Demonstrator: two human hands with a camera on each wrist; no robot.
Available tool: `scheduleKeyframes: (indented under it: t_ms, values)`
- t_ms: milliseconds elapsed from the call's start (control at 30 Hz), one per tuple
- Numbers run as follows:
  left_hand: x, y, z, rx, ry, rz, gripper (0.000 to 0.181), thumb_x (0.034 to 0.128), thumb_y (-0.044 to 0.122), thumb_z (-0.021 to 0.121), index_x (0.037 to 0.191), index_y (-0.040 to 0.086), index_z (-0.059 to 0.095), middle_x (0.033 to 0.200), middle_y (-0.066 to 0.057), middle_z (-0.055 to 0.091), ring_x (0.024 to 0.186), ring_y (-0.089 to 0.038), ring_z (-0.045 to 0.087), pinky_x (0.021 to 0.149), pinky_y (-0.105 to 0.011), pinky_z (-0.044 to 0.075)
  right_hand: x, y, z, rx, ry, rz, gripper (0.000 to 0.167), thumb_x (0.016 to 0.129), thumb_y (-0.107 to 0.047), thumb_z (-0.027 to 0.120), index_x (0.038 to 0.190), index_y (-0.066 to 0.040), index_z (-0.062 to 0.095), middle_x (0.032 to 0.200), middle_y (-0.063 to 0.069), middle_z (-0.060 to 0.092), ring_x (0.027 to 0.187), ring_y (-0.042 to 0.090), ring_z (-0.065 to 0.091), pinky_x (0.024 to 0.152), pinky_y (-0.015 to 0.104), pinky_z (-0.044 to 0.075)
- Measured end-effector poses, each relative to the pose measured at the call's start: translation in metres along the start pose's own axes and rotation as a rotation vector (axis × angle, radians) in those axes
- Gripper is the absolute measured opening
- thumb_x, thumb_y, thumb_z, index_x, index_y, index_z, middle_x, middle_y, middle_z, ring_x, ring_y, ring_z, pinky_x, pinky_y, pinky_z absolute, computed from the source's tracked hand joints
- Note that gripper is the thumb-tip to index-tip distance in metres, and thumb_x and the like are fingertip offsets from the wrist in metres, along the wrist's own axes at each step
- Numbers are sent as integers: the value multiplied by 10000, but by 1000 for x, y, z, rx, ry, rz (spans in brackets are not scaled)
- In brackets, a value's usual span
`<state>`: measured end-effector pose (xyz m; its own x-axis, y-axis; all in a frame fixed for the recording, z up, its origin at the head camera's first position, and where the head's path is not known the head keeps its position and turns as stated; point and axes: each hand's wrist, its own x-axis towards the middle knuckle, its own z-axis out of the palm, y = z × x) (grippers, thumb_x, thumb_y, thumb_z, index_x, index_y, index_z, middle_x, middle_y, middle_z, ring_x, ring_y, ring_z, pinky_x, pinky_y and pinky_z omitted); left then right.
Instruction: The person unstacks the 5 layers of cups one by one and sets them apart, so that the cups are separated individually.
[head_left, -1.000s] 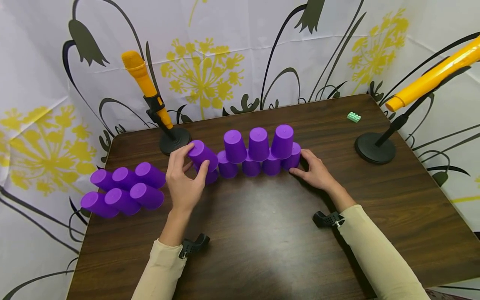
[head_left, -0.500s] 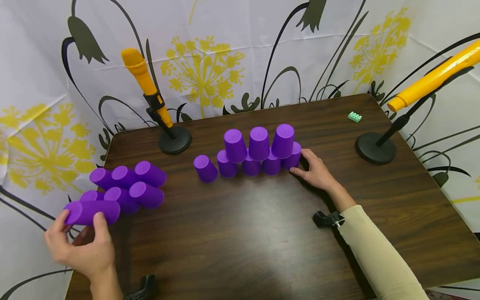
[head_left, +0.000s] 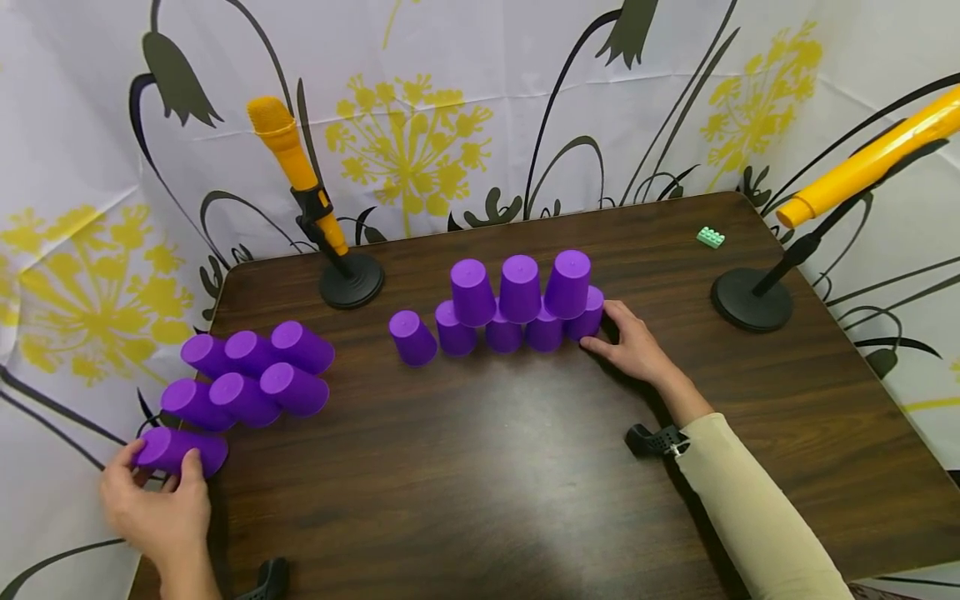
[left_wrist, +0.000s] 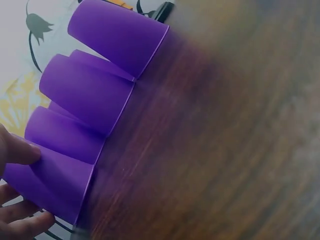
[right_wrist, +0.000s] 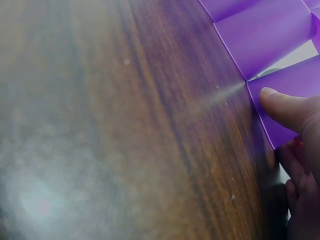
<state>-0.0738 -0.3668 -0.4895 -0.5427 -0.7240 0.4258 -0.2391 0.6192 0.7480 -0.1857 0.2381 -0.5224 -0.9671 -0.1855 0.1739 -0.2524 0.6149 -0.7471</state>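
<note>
At the table's left edge, the left hand grips an upside-down purple cup between thumb and fingers. In the left wrist view that cup stands beside others, its rim at the tabletop. Behind it are two rows of three purple cups. The right hand holds the rightmost cup of a bottom row of five, thumb in front, fingers behind; its thumb shows on the cup in the right wrist view. Three cups rest on that row's right part; the leftmost cup has nothing on top.
A yellow microphone on a black stand is at the back left. Another stand at the right holds a yellow tube. A small green brick lies near the back edge. Floral cloth hangs behind the table.
The left hand lifted the cup off the row's left end and carried it left, then lowered it in front of the left group. The right hand stayed in place.
</note>
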Motion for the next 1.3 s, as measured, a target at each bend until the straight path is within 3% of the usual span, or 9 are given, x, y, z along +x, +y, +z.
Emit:
scheduleKeyframes:
  t_ms: [233, 467, 567, 700, 800, 900, 1033, 1167, 1300]
  values:
    - [-2, 3, 1, -27, -28, -22, 561, 772, 113, 784, 1285, 260, 612, 1094, 226, 450, 952, 39, 502, 616, 14, 386, 0, 0, 0, 0, -5, 6, 659, 856, -211, 772, 1414, -26, 474, 1371, 170, 511, 1308, 350, 442, 1075, 543, 326]
    - [-5, 2, -3, -43, -32, -99, 647, 799, 158, 765, 1375, 295, 502, 1231, 130, 483, 1095, -65, 512, 690, -55, 430, 1, -3, 0, 12, -4, -2, 655, 852, -198, 776, 1411, -28, 479, 1372, 169, 510, 1307, 350, 445, 1075, 538, 329]
    - [-9, 8, -4, -72, 88, -5, 594, 824, 176, 730, 1363, 282, 505, 1269, 106, 490, 1142, -90, 496, 728, -111, 451, 2, -4, 0, 12, -10, -1, 657, 852, -201, 776, 1412, -31, 478, 1377, 167, 507, 1310, 348, 442, 1077, 536, 327]
    - [-15, 38, 0, -166, 289, 249, 452, 829, 132, 663, 1272, 192, 595, 1239, 57, 535, 1118, -122, 502, 753, -149, 479, 1, -3, 0, 10, -15, 7, 660, 857, -207, 772, 1418, -31, 472, 1384, 167, 501, 1316, 345, 437, 1079, 537, 324]
    - [-26, 77, 13, -315, 301, 388, 373, 790, 111, 662, 1161, 79, 656, 1200, 10, 573, 1091, -178, 528, 787, -179, 511, -1, -3, -1, 14, -12, 14, 660, 857, -202, 771, 1419, -29, 470, 1385, 170, 500, 1317, 348, 435, 1081, 539, 322]
    - [-43, 121, 30, -499, 198, 486, 353, 760, 118, 691, 1084, -22, 669, 1154, -78, 616, 1069, -267, 552, 811, -220, 533, -2, -4, -2, 13, -12, 19, 660, 857, -197, 770, 1419, -26, 469, 1385, 174, 499, 1319, 352, 434, 1082, 539, 322]
    - [-68, 165, 56, -632, -76, 624, 380, 779, 93, 699, 1111, -84, 649, 1154, -205, 618, 1067, -343, 560, 847, -266, 535, -2, -4, -2, 5, -13, 21, 658, 859, -199, 768, 1419, -25, 469, 1385, 174, 498, 1319, 352, 434, 1084, 538, 320]
    - [-86, 184, 88, -625, -388, 732, 493, 797, 59, 732, 1261, -36, 593, 1258, -187, 577, 1138, -315, 554, 859, -377, 544, -2, -3, -2, 3, -11, 15, 654, 861, -205, 766, 1416, -25, 472, 1384, 173, 500, 1317, 348, 436, 1082, 539, 321]
    - [-99, 199, 117, -575, -562, 776, 631, 816, 116, 764, 1392, 57, 512, 1370, -119, 516, 1173, -295, 539, 909, -458, 500, 0, -3, -1, 4, -14, 7, 648, 860, -207, 767, 1409, -21, 478, 1381, 174, 503, 1314, 344, 437, 1081, 549, 313]
